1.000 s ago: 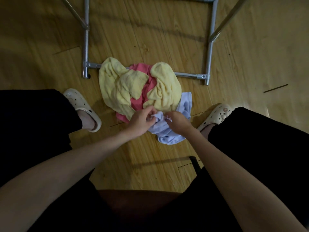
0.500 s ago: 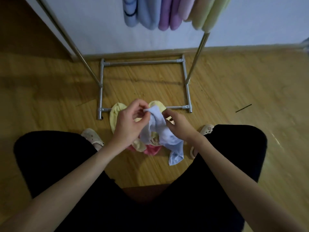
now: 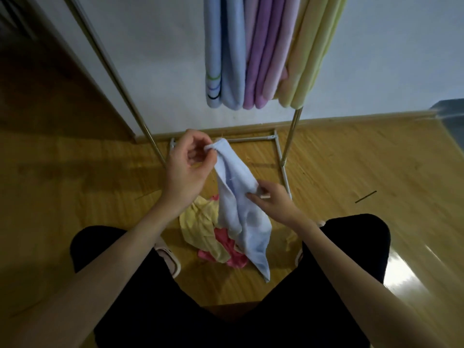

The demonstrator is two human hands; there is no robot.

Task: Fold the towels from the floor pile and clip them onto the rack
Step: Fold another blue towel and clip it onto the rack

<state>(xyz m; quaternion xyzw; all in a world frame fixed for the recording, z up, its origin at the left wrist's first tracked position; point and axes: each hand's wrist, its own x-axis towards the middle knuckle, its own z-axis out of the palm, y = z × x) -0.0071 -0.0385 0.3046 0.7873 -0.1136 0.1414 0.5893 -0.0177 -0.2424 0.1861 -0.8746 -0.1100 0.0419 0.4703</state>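
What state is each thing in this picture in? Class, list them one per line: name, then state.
Light blue towel: lifted, unfolded, hanging from both hands.
Left hand: pinches the towel's top corner.
Right hand: grips the towel's edge lower down.
Floor pile: crumpled yellow and pink towels, not yet folded.
Hung towels: folded, hanging side by side on the rack.
Rack: standing upright by the wall.
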